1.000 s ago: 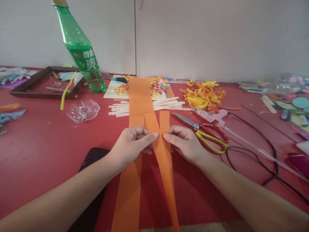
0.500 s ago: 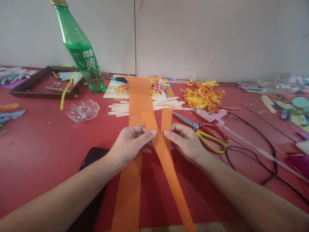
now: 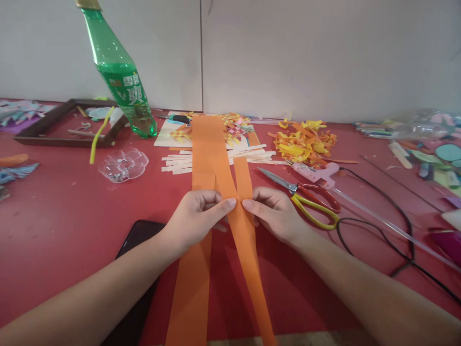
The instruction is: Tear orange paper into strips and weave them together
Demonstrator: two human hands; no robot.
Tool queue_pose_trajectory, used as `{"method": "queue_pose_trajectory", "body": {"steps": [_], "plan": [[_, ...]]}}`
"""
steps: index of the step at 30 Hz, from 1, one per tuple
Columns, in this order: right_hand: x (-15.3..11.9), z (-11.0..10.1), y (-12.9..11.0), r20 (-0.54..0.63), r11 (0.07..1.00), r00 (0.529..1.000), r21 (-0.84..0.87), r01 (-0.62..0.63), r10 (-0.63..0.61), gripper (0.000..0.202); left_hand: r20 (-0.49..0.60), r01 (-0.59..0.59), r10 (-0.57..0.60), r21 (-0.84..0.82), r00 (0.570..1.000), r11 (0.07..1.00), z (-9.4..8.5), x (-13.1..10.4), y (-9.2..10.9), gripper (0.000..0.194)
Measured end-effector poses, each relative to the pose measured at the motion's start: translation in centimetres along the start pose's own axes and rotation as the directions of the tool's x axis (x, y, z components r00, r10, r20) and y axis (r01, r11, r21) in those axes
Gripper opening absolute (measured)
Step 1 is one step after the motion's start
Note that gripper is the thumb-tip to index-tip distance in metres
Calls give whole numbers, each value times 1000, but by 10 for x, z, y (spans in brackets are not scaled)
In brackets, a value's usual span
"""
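Observation:
Orange paper strips run between my hands at the centre. My left hand (image 3: 201,214) pinches one long orange strip (image 3: 243,240) between thumb and fingers. Close beside it, my right hand (image 3: 273,211) pinches a narrow orange strip (image 3: 244,175) whose end stands up above the thumb. The two strips meet or overlap between the thumbs; how they join below is unclear. A wide orange strip (image 3: 208,144) lies behind, and another orange length (image 3: 190,293) passes under my left hand toward the near edge.
Scissors (image 3: 284,181) and a pink glue gun (image 3: 319,174) with its cord lie right of my right hand. A black phone (image 3: 139,240) is under my left forearm. Further back are a green bottle (image 3: 124,86), a clear dish (image 3: 123,165), cream strips (image 3: 178,162) and yellow-orange scraps (image 3: 304,144).
The narrow strip's upper end has tilted left and the hanging tail has swung left. My hands have shifted slightly, with the thumbs closer together.

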State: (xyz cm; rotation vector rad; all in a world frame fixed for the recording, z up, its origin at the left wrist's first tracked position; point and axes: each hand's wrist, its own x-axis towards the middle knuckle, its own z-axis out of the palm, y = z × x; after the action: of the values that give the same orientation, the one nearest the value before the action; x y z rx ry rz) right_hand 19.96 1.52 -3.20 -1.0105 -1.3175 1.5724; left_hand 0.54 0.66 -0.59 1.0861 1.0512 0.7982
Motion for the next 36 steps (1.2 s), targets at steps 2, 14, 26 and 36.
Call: {"method": "queue_pose_trajectory", "body": {"steps": [2, 14, 26, 36], "plan": [[0, 0, 0, -10, 1000, 1000, -12, 8, -8, 26, -11, 4, -4, -7, 1000, 1000, 0, 0, 0, 36], [0, -1, 2, -29, 998, 999, -53, 45, -46, 26, -50, 31, -33, -59, 998, 998, 3, 0, 3, 37], [3, -2, 3, -81, 998, 995, 23, 52, -50, 24, 98, 33, -31, -17, 995, 999, 0, -4, -1, 31], [-1, 0, 1, 1, 998, 1000, 69, 9, -9, 22, 18, 28, -27, -28, 999, 999, 1, -1, 0, 25]]}}
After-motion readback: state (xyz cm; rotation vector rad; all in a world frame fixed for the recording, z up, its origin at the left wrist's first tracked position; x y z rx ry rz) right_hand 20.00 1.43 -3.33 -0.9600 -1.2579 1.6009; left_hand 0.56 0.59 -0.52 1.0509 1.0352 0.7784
